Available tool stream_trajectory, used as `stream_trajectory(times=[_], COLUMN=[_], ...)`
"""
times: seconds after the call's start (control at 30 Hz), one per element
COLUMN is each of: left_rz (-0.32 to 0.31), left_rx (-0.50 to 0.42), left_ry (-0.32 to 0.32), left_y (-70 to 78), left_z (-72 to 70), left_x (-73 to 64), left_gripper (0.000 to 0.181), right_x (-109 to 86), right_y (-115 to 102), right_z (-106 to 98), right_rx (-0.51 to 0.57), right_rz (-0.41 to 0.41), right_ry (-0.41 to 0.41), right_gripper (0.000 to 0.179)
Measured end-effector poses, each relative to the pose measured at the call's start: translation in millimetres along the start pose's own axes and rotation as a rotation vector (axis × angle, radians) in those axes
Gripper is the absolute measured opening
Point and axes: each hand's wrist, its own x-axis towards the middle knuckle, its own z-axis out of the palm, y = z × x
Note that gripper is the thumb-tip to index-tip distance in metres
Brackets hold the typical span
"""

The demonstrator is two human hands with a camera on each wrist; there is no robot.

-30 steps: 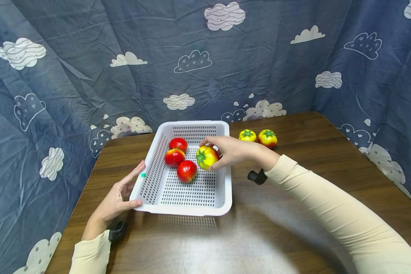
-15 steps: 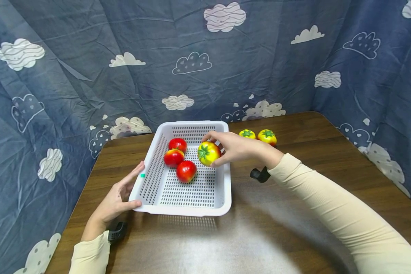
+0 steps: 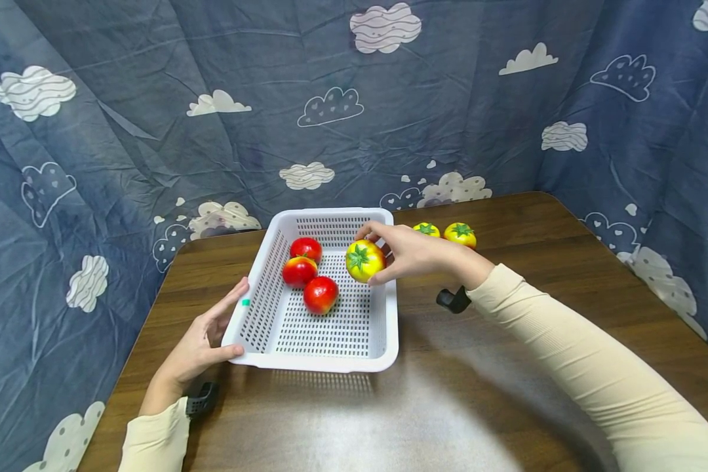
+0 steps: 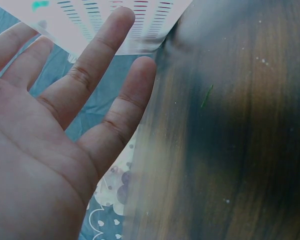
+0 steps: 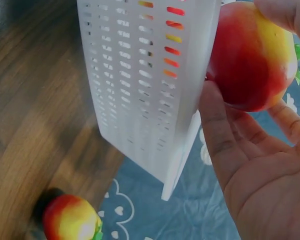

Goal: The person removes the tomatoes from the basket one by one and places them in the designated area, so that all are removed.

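My right hand [image 3: 410,252] pinches a yellow-and-red tomato [image 3: 365,261] with a green leafy top, holding it over the right side of a white perforated basket [image 3: 389,328]. In the right wrist view the same tomato [image 5: 250,60] sits between thumb and fingers, just beyond the basket wall [image 5: 130,75]. Inside the basket, towards its left, lie three red tomatoes, the nearest one [image 3: 321,295] apart from the back pair. My left hand [image 3: 197,344] touches the basket's left side and front corner; its fingers are extended and spread in the left wrist view.
Behind my right forearm, two more yellow-and-red tomatoes stand on the wooden table [image 3: 330,426], the right one [image 3: 460,235] in fuller view. A blue curtain [image 3: 242,151] with white clouds surrounds the table's back and sides.
My right hand has moved a little up and to the right with the tomato, towards the basket's right wall. The left hand and the basket stay nearly in place.
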Motion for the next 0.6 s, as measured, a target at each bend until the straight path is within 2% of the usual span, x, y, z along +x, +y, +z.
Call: stream_trajectory(times=[0.6], left_rz=[-0.001], left_rx=[0.000], left_ry=[0.007], left_y=[2.0], left_z=[3.2], left_x=[-1.0], left_gripper=[0.102], right_x=[-7.0], right_y=[14], right_z=[-2], right_rx=[0.033], right_rz=[-0.017], right_ry=[0.050], right_gripper=[0.074])
